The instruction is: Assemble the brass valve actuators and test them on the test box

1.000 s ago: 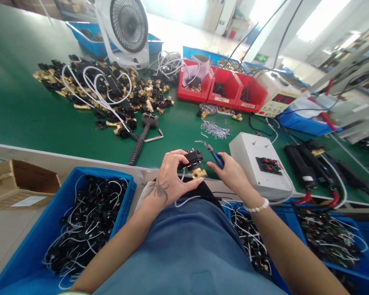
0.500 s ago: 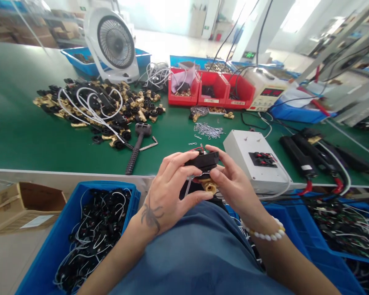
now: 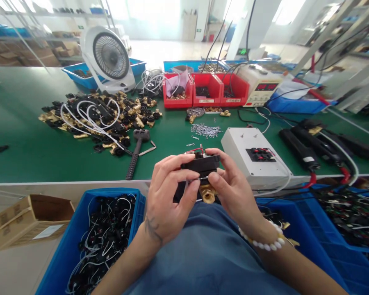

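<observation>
Above my lap, at the front edge of the bench, both hands hold a valve (image 3: 201,164) with a black plastic housing and a brass body underneath. My left hand (image 3: 169,200) is closed on its left side, thumb and forefinger pinched at a thin silver pin (image 3: 203,178) between the housing and the brass. My right hand (image 3: 236,190) grips the right side, thumb on the front and forefinger over the top. The brass port faces me. Red wires show on top of the housing. Beyond the hands lies a pile of silver spring clips (image 3: 206,130).
A hammer (image 3: 135,157) and a hex key (image 3: 148,149) lie left, before a heap of brass valves (image 3: 101,119). A grey switch box (image 3: 238,149) stands right. Red bins (image 3: 206,100), a fan (image 3: 110,57) and a power supply (image 3: 260,88) line the back. Blue crates (image 3: 138,213) sit below.
My left thumb has moved up from beneath the brass body to pinch at the silver pin. The valve is turned slightly more level, and the camera view has shifted a little.
</observation>
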{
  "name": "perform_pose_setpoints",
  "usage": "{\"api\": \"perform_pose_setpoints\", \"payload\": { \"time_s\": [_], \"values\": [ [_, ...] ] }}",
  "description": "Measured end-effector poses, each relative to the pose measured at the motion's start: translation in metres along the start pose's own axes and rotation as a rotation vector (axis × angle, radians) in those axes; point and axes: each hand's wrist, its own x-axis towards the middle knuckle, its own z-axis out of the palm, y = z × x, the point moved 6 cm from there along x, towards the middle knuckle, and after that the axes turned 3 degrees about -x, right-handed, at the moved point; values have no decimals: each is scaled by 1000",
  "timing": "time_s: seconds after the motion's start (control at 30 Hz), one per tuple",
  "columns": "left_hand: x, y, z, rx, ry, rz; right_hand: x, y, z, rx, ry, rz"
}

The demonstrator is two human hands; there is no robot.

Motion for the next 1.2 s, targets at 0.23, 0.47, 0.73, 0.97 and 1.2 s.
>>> {"api": "perform_pose_setpoints", "payload": {
  "time_s": [0.23, 0.47, 0.73, 0.97, 1.2],
  "values": [
    [-22, -55, 40, -924, -173, -838, 4, -22, 0, -418, -107, -79],
    [-23, -49, 21, -697, -79, -806, 88, -75, -152, -1196, 467, -303],
    [-18, -21, 6, -643, -28, -838, 116, -22, -222, -1113, 356, 8],
    [-25, -28, 23, -1038, -1, -963, 119, -17, -224, -1064, 330, -36],
    [-24, -21, 25, -1173, 23, -1008, 120, -18, -224, -1069, 332, -25]
  ]
}}
